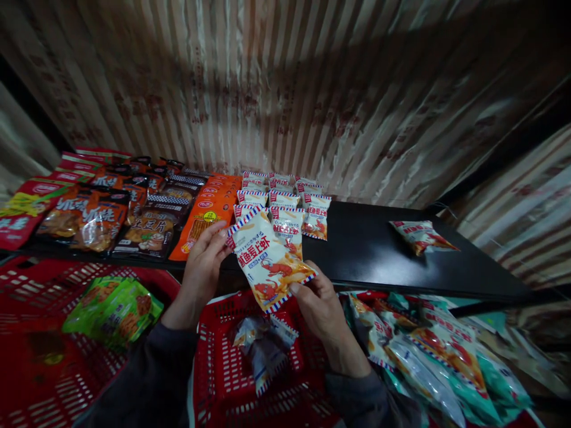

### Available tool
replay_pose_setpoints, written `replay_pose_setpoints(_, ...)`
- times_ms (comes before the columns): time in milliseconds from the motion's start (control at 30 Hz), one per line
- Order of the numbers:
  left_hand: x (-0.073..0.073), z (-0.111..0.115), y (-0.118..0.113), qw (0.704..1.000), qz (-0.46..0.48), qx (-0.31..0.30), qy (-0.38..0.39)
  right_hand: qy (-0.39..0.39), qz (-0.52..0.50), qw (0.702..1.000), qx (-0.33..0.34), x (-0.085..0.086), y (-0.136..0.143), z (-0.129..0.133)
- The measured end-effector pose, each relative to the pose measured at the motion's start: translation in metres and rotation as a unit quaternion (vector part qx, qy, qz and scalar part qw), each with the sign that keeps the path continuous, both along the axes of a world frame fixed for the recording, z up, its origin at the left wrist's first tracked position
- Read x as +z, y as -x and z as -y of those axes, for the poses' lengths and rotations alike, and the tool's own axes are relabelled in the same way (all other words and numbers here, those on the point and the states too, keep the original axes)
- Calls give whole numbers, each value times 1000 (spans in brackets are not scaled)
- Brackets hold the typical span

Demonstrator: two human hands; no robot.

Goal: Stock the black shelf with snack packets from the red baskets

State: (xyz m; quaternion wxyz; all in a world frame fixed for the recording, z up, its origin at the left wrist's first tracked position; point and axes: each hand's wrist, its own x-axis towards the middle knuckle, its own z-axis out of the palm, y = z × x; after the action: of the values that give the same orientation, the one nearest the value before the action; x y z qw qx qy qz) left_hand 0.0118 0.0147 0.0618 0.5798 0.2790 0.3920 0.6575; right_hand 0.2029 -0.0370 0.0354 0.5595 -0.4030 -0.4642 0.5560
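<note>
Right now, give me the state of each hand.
Left hand: closed on the snack packet's upper left edge.
Right hand: closed on its lower right corner.

My two bare hands and dark sleeves, seen from above.

My left hand (203, 264) and right hand (322, 309) wear no gloves, rings or watch that I can make out. Both forearms are covered to the wrist by long dark grey sleeves (151, 374) of a soft, matte cloth, plain and without markings; the right cuff (352, 386) sits loose and slightly bunched in the dim light.
</note>
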Motion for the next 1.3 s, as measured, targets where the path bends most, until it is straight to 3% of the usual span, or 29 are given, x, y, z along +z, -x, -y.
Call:
replay_pose_setpoints(167,1,-1,12,997,-50,-61,0,-1,43,997,71,1,-10,0)
replay_pose_setpoints(333,1,-1,22,984,-143,-103,-5,9,70,996,50,1,-11,-2)
replay_pose_setpoints(733,1,0,18,989,-149,-15,-9,-29,38,999,-18,-1,-1,-9)
replay_pose_setpoints(1300,3,-1,14,997,-60,-2,-50,-148,166,965,-139,17,3,6)
